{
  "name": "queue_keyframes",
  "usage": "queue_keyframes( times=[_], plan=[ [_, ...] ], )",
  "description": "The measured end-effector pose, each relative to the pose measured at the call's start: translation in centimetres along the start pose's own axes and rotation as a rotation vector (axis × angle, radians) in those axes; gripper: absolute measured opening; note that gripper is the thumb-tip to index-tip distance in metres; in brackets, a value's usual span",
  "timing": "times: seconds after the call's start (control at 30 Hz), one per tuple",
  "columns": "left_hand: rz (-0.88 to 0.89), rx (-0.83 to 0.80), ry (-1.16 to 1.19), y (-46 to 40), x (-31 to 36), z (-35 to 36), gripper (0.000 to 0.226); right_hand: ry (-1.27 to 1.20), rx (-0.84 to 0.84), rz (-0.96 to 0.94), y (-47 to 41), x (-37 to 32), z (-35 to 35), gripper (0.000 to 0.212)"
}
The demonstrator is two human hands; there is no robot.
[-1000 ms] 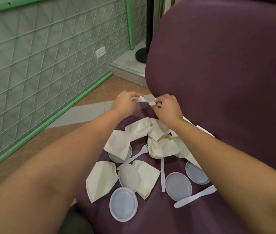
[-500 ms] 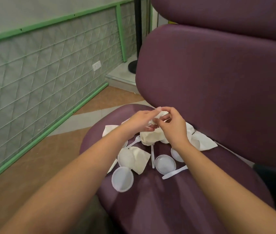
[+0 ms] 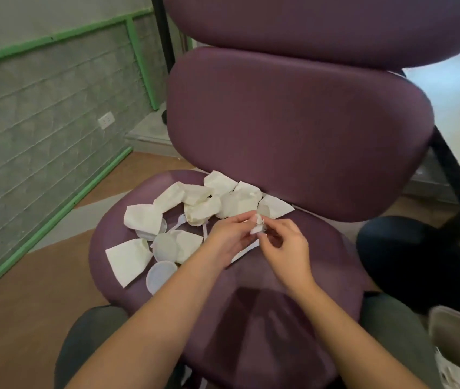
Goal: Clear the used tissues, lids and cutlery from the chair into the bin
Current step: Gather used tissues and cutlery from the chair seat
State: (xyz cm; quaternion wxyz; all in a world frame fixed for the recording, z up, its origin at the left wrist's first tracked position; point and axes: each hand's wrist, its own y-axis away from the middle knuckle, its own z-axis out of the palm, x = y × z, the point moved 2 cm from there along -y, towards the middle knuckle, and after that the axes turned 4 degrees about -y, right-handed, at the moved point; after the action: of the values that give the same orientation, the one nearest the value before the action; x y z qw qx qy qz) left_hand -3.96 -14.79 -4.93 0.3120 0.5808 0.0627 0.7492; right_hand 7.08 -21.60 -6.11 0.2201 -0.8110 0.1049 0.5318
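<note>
Two hands: left hand (image 3: 227,234) and right hand (image 3: 285,248) pinch one tissue scrap (image 3: 257,227) | three lids (image 3: 164,247) visible

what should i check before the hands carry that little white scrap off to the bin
1. Scrap held: ok. The left hand and right hand both pinch the small white scrap above the chair seat.
2. One hand free for more: not ok, both are busy with the scrap.
3. Bin located: cannot tell. A dark round shape sits right of the chair, but whether it is the bin is unclear.
4. Seat cleared: not ok. Tissues, lids and a plastic fork remain on it.
5. Path to the right: ok, nothing visible between the hands and the seat edge.
</note>
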Motion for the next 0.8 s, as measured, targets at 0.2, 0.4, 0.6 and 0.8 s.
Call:
queue_keyframes(
  times=[0.2, 0.4, 0.6, 0.8],
  plan=[
    [-0.118, -0.175, -0.186, 1.2, -2.9, 6.3, 0.029, -0.006, 0.146, 0.069, 2.3, 1.0, -7.7, 0.018],
    [-0.226, -0.363, -0.232, 2.5, -5.4, 14.3, 0.025, -0.055, 0.252, 0.244, 4.1, 2.6, -16.6, 0.017],
    [-0.238, -0.442, -0.382, 3.5, -9.7, 22.1, 0.037, -0.116, 0.379, 0.290, 8.2, 5.0, -23.3, 0.032],
    [-0.286, -0.479, -0.409, 3.9, -14.9, 28.3, 0.031, -0.057, 0.472, 0.434, 12.6, 8.2, -29.4, 0.010]
  ],
)
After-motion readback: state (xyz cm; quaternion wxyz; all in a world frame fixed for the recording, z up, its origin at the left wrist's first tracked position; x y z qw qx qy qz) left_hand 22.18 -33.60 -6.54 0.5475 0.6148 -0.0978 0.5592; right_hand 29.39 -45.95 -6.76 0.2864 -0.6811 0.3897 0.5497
